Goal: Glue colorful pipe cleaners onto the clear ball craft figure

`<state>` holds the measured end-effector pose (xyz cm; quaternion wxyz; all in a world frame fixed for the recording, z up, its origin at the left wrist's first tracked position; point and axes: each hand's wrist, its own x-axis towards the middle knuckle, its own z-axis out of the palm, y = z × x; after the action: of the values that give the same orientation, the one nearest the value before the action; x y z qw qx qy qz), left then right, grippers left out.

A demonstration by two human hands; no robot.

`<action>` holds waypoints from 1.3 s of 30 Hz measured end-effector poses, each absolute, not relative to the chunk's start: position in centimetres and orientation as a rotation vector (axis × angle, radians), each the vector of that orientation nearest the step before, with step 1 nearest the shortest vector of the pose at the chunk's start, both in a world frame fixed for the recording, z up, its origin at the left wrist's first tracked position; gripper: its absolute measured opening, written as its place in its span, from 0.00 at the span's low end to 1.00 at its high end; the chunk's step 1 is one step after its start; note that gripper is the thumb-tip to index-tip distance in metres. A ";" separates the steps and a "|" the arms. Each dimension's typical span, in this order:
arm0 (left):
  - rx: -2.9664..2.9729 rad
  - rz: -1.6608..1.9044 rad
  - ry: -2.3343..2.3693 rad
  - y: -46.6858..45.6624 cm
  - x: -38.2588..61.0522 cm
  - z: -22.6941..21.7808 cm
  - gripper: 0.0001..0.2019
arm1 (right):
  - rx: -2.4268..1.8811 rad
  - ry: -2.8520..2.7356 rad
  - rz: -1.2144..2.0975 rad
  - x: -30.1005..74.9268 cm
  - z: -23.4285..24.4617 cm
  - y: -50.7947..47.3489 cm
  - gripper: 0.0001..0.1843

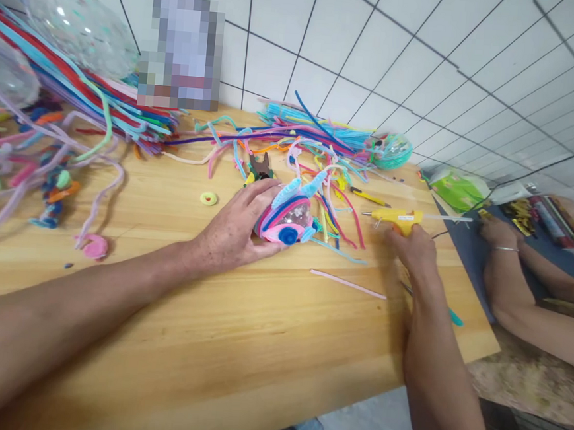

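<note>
My left hand (241, 221) is wrapped round the left side of a small pipe-cleaner craft figure (287, 218). Pink, blue and light-blue fuzzy strips cover it, with a round dark-blue coil in front, two light-blue points on top and a clear glittery patch. My right hand (416, 245) grips a yellow hot glue gun (396, 217), its nozzle facing left toward the figure and a glue stick out of its back. Between the hands, a pale pink pipe cleaner (348, 284) lies on the wooden table (197, 347). Behind the figure are dark-handled pliers (261, 166).
Bundles of pipe cleaners (318, 128) and clear balloons (78, 26) line the tiled wall. A yellow coil (209, 198), a pink coil (96, 246) and a yellow cutter (370, 196) lie about. At the right, another person's arms (520, 280) rest beside a green packet (460, 189).
</note>
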<state>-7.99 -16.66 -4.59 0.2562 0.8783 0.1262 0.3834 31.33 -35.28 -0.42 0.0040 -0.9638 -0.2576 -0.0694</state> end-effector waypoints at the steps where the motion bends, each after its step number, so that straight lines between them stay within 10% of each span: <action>1: 2.385 1.050 0.339 -16.6 -8.0 -4.6 0.41 | -3.010 -0.793 -0.237 31.4 -0.4 -35.3 0.24; 39: 2.379 1.041 0.341 -16.8 -7.9 -4.4 0.42 | -3.087 -0.770 -0.336 29.1 0.1 -35.0 0.26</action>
<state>-7.94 -16.77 -4.44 0.2582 0.8775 0.1256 0.3841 29.06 -34.98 0.12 -0.0289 -0.9645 -0.2405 -0.1049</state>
